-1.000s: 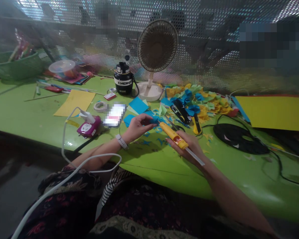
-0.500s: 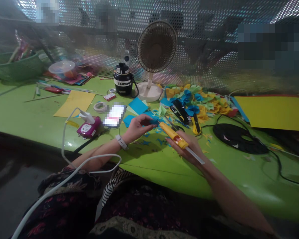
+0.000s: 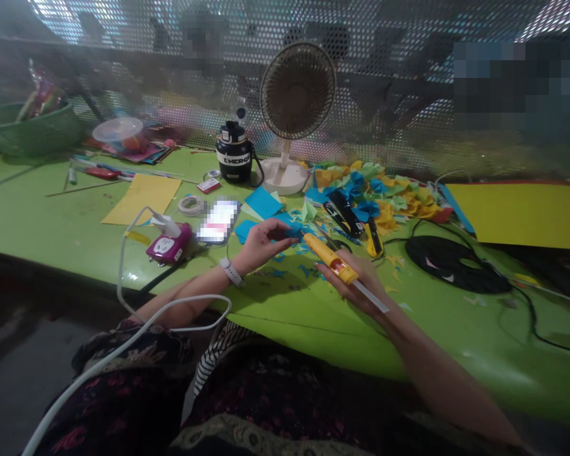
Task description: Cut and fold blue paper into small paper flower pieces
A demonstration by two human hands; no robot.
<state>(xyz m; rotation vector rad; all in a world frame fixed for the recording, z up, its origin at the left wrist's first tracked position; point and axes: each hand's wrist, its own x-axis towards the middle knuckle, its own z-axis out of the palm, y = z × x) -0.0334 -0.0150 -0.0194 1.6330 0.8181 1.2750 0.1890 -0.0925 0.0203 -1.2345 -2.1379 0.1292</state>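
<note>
My right hand [image 3: 361, 277] grips a yellow hot glue gun [image 3: 330, 258], with a white glue stick [image 3: 371, 296] sticking out of its back end. The gun's tip points toward my left hand [image 3: 266, 244]. That hand pinches a small piece of blue paper [image 3: 292, 231] between its fingertips, close to the nozzle. A white band [image 3: 231, 272] circles my left wrist. A white cable [image 3: 171, 305] loops past my left forearm from a pink power socket [image 3: 168, 246].
A heap of yellow, green and blue paper scraps [image 3: 377, 193] lies behind my hands, with black-and-yellow tools [image 3: 346, 215] on it. Blue snippets litter the green table [image 3: 266, 297]. A fan [image 3: 297, 92], black bottle [image 3: 232, 158], blurred phone [image 3: 218, 221] and coiled black cable [image 3: 456, 265] stand around.
The view has drifted very slightly. My hands, the glue gun and the blue paper stay in nearly the same place.
</note>
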